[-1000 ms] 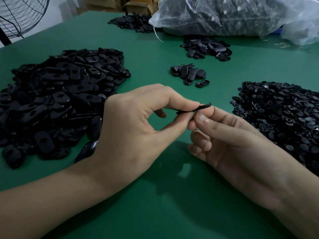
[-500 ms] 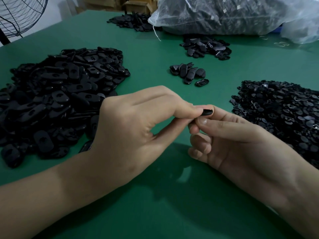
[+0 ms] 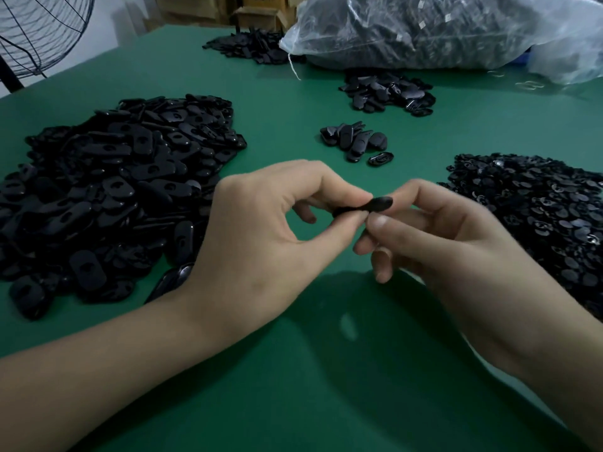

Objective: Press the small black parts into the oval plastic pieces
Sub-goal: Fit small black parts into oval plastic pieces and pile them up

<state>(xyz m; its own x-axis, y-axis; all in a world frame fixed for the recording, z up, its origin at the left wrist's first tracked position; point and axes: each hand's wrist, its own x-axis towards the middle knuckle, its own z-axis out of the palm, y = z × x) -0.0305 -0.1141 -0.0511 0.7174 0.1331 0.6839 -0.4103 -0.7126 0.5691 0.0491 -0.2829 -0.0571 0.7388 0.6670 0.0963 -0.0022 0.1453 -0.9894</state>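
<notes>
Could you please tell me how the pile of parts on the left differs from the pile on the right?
The left pile holds larger, flat oval pieces, many with a hole; the right pile holds much smaller, shinier bits. The left pile looks heaped higher; the right pile lies flatter. Both are loose black heaps on the green table.

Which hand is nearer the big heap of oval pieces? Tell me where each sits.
Left. The left hand sits just right of the big heap; the right hand lies farther right, past the left hand. Both pinch one oval piece.
</notes>
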